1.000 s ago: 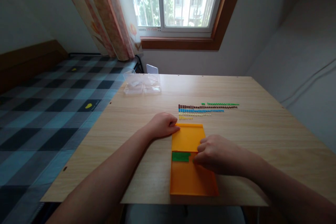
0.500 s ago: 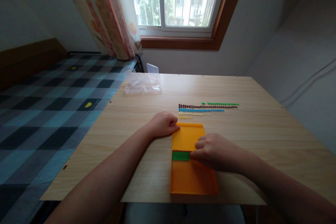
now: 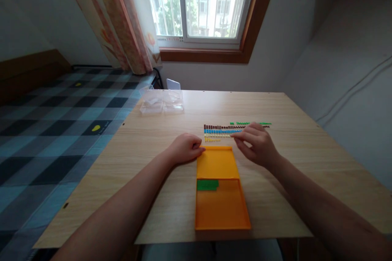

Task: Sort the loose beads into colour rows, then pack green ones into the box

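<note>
An open orange box (image 3: 223, 212) lies near the table's front edge, its lid part (image 3: 216, 163) farther back. Green pieces (image 3: 207, 185) lie side by side in the upper left of its lower compartment. Curled at the lid's back left corner, my left hand (image 3: 186, 147) touches the rim. My right hand (image 3: 255, 144) hovers over the right part of the rows of small pieces, thumb and forefinger apart, with nothing visible between them. Those rows are brown (image 3: 214, 127), blue (image 3: 217, 131), cream (image 3: 214, 135), yellow (image 3: 211, 140) and green (image 3: 243, 123).
Clear plastic boxes (image 3: 162, 102) with raised lids stand at the back left of the wooden table (image 3: 147, 208). A bed with a checked cover (image 3: 70, 130) is on the left. Behind the table are a curtain and a window.
My right hand has left the orange box and moved up and back to the rows. Its fingers have parted. The view has shifted slightly; my left hand stays at the lid corner.
</note>
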Demonstrator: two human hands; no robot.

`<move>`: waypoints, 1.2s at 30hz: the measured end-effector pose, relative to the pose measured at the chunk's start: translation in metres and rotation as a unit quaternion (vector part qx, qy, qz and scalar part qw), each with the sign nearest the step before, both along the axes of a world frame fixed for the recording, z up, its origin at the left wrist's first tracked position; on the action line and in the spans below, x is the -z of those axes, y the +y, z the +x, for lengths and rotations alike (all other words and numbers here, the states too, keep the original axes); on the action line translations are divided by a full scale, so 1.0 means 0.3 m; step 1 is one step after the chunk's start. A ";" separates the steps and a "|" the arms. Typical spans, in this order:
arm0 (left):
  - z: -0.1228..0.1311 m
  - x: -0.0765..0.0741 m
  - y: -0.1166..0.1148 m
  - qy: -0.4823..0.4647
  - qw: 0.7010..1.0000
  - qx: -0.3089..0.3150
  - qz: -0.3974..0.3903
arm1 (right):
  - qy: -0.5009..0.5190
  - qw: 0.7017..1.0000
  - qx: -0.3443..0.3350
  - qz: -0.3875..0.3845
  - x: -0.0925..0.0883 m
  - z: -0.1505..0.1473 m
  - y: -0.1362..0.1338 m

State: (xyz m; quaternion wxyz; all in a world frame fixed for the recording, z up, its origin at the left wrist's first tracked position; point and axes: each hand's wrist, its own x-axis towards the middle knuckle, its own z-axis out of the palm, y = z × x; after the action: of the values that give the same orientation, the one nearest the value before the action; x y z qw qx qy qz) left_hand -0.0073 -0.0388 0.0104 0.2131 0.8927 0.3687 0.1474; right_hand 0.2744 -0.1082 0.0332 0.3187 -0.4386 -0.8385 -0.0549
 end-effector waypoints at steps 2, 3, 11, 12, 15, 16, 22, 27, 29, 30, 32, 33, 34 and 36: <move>-0.001 0.007 0.003 -0.008 1.000 -0.004 0.003 | 0.034 0.995 0.093 0.004 0.037 0.055 0.063; -0.001 0.009 0.005 -0.012 1.000 -0.004 0.005 | 0.040 0.991 0.129 -0.007 0.059 0.079 0.092; 0.001 0.018 0.011 -0.051 0.999 -0.018 0.000 | 0.035 0.967 0.242 -0.076 0.183 0.115 0.185; 0.001 0.019 0.012 -0.056 0.998 -0.023 -0.003 | 0.037 0.967 0.241 -0.067 0.185 0.113 0.185; 0.002 0.024 0.015 -0.065 0.997 -0.032 -0.008 | 0.047 0.964 0.260 -0.015 0.177 0.125 0.196; 0.002 0.026 0.015 -0.066 0.997 -0.033 -0.007 | 0.047 0.962 0.267 -0.001 0.170 0.133 0.205; 0.004 0.030 0.016 -0.072 0.997 -0.042 0.000 | -0.022 0.957 0.279 -0.077 0.107 0.147 0.304; 0.002 0.034 0.018 -0.080 0.995 -0.052 -0.008 | -0.063 0.945 0.278 -0.163 0.071 0.094 0.358; 0.002 0.039 0.019 -0.081 0.996 -0.048 -0.008 | -0.079 0.942 0.271 -0.182 0.068 0.080 0.365; 0.002 0.041 0.019 -0.080 0.996 -0.047 -0.007 | -0.085 0.941 0.267 -0.189 0.069 0.077 0.367; 0.002 0.043 0.020 -0.079 0.996 -0.046 -0.002 | -0.093 0.940 0.262 -0.198 0.071 0.076 0.369; 0.003 0.043 0.020 -0.079 0.996 -0.046 0.001 | -0.095 0.939 0.262 -0.201 0.072 0.077 0.371; 0.004 0.043 0.020 -0.078 0.996 -0.047 0.002 | -0.097 0.938 0.262 -0.205 0.073 0.077 0.372; 0.005 0.040 0.018 -0.078 0.996 -0.049 0.003 | -0.102 0.936 0.262 -0.212 0.074 0.077 0.376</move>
State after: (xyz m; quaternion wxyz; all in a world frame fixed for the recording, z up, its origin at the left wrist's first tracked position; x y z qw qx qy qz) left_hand -0.0057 -0.0335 -0.0018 0.2311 0.8601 0.3935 0.2279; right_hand 0.2975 0.0046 0.0111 0.1053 -0.6921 -0.7141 -0.0023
